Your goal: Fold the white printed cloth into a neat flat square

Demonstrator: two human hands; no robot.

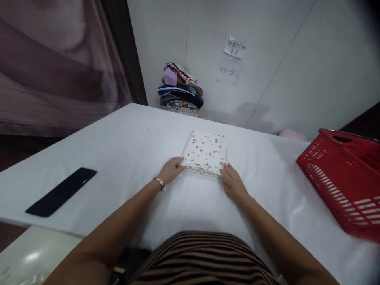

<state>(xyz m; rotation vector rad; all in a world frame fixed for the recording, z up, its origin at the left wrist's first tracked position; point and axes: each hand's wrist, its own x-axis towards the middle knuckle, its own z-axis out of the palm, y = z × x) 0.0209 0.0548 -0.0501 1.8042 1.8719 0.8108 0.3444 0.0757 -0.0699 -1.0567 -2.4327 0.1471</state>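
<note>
A white folded cloth [204, 149] with a small dark print lies flat on the white-covered table, its layered edge toward me. At its near left corner, my left hand [171, 170] has its fingers closed on the edge; a bracelet circles that wrist. My right hand [234, 182] grips the near right corner, fingertips along the side of the folded layers. The undersides of both corners are hidden, so how far the fingers reach beneath cannot be seen.
A dark flat slab [61, 192] lies on the table [124, 138] at left. A red plastic basket [335, 178] stands at right. Beyond the far edge rises a stack of folded clothes [181, 89] against the wall, below paper signs [228, 72]. A pinkish curtain [59, 71] hangs at left.
</note>
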